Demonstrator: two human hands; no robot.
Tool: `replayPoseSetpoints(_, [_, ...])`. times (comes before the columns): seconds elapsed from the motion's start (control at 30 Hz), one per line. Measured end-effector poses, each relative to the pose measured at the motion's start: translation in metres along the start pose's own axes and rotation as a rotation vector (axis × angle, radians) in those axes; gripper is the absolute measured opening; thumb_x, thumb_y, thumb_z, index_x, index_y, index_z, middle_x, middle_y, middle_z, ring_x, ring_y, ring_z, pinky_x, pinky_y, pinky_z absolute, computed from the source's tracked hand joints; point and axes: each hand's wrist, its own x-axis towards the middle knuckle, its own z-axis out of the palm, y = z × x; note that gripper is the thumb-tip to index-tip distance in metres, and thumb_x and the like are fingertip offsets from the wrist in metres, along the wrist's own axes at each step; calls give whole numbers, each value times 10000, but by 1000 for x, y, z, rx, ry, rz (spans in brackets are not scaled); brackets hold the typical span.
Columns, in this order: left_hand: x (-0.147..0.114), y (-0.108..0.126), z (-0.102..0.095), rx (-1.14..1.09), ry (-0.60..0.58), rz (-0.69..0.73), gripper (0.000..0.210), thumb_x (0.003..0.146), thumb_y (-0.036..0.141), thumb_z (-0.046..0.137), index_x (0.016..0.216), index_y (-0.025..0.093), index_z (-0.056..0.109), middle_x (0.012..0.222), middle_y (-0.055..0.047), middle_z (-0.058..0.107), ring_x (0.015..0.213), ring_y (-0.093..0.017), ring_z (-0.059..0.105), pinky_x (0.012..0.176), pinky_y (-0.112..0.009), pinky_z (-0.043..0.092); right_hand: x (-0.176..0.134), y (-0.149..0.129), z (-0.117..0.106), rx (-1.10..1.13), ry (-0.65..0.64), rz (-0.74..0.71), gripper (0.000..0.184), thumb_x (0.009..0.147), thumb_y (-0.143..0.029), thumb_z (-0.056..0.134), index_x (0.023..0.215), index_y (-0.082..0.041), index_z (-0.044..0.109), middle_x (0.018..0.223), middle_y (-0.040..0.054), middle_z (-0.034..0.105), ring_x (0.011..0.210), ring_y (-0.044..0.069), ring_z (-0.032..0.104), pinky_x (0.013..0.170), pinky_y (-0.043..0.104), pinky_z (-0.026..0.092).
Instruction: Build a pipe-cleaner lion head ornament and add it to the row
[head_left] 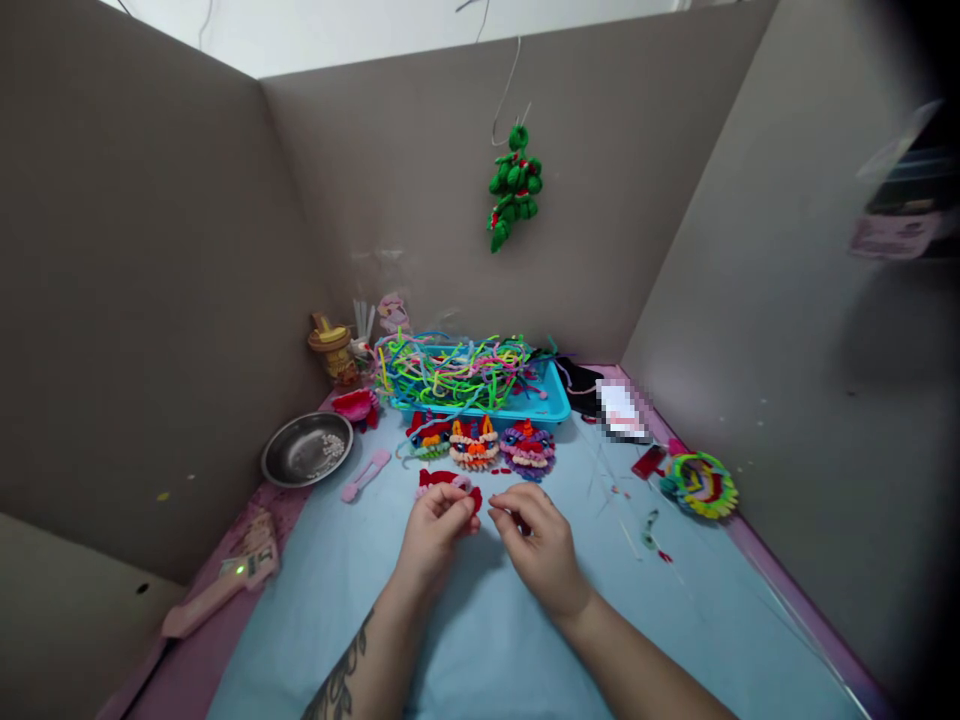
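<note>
Above the blue cloth, my left hand [436,525] pinches a red and pink fuzzy craft piece [442,478], part of which is hidden behind the fingers. My right hand [541,545] is closed in a pinch just to the right, its thumb and fingertips apart from that piece. Whatever lies between those right fingertips is too small to make out. Just beyond the hands stand colourful fuzzy animal-like faces: one red and green [430,438], one orange and cream [474,443], one purple and red [528,447].
A blue tray [559,400] heaped with fuzzy pipe cleaners [457,372] stands at the back. Left are a metal bowl [300,455], a pink clip-like item [366,475] and a pink hot glue gun [225,590]. Right are a phone [622,410] and a yellow-green fuzzy ring [724,490].
</note>
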Motion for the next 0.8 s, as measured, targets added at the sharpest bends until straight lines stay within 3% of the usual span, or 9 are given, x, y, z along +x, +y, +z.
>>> replayPoseSetpoints(0.1, [-1,1,2,-38,-33,8,238,644,269,732,736,152,546,628,32,600,563,-84,570,596,-207,451,1,-3,1,38,5,69,90,811,-193,543,804,-189,633,766,44,575,652,145,553,570,263,471])
replayPoseSetpoints(0.3, [-3,0,5,62,12,144,211,631,251,742,719,155,577,716,15,601,654,-99,565,648,-233,472,2,-8,0,86,6,131,39,794,-210,584,785,-186,614,763,37,561,584,123,514,520,247,444])
replayPoseSetpoints(0.53, [-1,-7,-1,89,-101,360,115,676,178,715,679,162,601,725,-9,611,728,-127,582,706,-262,467,0,-14,-2,34,19,-15,68,809,-160,559,810,-197,616,734,35,550,640,139,529,549,255,458])
replayPoseSetpoints(0.8, [-3,-8,-3,120,-175,465,99,671,178,726,654,177,629,722,-25,630,752,-162,602,754,-331,481,-6,-13,-6,-41,70,-218,150,788,-108,555,866,-224,608,771,44,597,711,162,587,637,298,507])
